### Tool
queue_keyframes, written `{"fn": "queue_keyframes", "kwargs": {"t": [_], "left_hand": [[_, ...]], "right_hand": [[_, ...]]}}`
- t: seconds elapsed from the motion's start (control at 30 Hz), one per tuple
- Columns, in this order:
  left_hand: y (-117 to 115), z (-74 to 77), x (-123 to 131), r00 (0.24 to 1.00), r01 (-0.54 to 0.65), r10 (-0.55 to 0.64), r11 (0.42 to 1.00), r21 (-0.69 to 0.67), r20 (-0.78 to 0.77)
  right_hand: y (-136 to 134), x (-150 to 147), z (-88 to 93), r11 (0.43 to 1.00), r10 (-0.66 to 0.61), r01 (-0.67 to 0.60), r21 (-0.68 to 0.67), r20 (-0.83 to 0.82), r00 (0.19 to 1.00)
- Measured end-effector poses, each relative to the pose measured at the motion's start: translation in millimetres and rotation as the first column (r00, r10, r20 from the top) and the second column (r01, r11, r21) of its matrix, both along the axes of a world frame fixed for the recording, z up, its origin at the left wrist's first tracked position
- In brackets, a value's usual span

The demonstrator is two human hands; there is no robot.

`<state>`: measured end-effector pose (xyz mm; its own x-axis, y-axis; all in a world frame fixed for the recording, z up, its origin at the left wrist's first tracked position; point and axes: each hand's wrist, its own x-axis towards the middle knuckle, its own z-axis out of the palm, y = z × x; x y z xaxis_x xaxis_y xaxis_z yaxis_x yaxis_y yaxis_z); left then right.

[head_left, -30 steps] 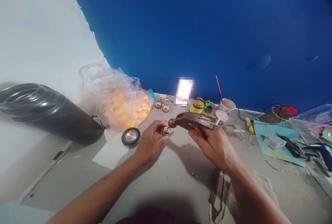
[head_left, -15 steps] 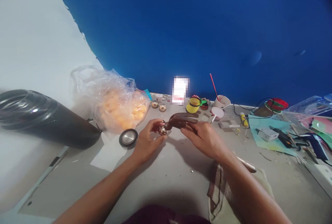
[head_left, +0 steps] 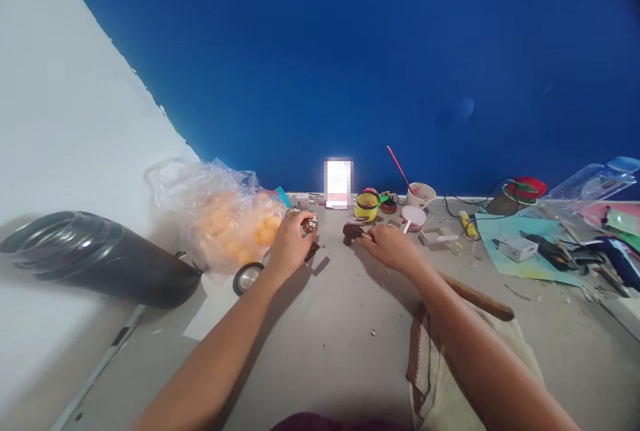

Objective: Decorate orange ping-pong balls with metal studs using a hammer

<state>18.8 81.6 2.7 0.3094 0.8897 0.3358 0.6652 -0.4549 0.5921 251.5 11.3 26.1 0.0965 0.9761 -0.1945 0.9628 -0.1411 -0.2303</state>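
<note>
Hands: our left (head_left: 290, 243) curls fingers and thumb around a shiny ball (head_left: 311, 223); our right (head_left: 394, 248) wraps the hammer (head_left: 354, 230) close behind its head.
Hammer: head between our hands, long axis slanting back rightward beneath our right forearm.
Forearms: both reaching forward, converging, the right hand's back upward.
Shiny ball: at our left fingertips, left of the hammer head and apart from it.
Dark piece (head_left: 312, 252): just below our left thumb, too blurred to name.

No lettering, labels, numbers or signs readable; bright panel (head_left: 339, 183) pixelated, yellow tube (head_left: 469, 225) too small
</note>
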Motion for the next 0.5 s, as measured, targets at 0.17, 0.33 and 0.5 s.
{"fn": "queue_keyframes", "kwargs": {"t": [0.17,0.33,0.5], "left_hand": [[19,-5.0,23,0.988,0.054,-0.049,0.998,0.033,-0.144],[23,-2.2,35,0.961,0.076,-0.054,0.995,0.071,-0.27],[28,-0.4,40,0.946,0.046,-0.022,0.997,0.065,-0.324]], "right_hand": [[2,0,-4.5,1.0,0.02,-0.02,0.003,-0.017,1.0],[3,3,-5.8,0.999,0.048,-0.048,-0.006,-0.036,0.998],[3,6,-5.4,0.996,0.086,-0.088,-0.023,-0.05,0.995]]}}
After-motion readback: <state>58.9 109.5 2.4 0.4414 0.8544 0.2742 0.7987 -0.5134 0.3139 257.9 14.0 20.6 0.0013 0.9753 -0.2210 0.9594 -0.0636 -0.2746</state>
